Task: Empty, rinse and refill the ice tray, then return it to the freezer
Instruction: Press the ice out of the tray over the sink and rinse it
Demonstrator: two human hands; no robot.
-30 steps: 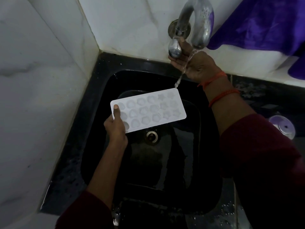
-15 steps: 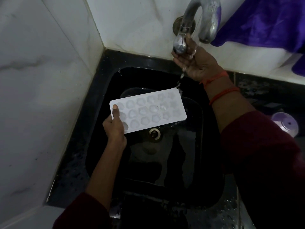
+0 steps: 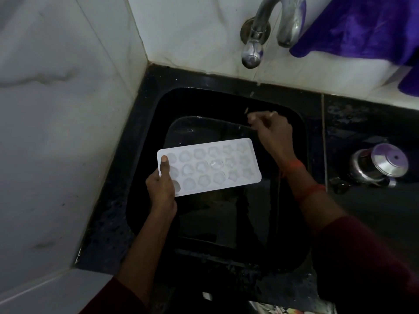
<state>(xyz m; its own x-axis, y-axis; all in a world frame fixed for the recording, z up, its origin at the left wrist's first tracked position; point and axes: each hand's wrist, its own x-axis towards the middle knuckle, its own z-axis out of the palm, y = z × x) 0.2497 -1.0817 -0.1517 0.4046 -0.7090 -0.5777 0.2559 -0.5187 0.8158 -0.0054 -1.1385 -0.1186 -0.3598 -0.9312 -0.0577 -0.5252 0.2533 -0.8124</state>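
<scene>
L hand [image 3: 162, 189] fingers hidden under tray [image 3: 210, 166]; R hand [image 3: 269, 130] fingertips blurred; tap [image 3: 290, 26] top cut off.

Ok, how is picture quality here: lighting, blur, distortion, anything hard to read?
Head view: dim, and the black stone sink swallows detail. Head view: the white plastic ice tray, gripped by the left hand, is brightest, its moulded cells faint. Head view: the right hand is motion-blurred. Head view: wide-angle distortion bends the white marble wall tiles; the chrome tap shows glare.

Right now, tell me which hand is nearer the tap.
Right. The right hand hangs below the tap, apart from it; the left hand is farther down, gripping the left end of the ice tray.
</scene>
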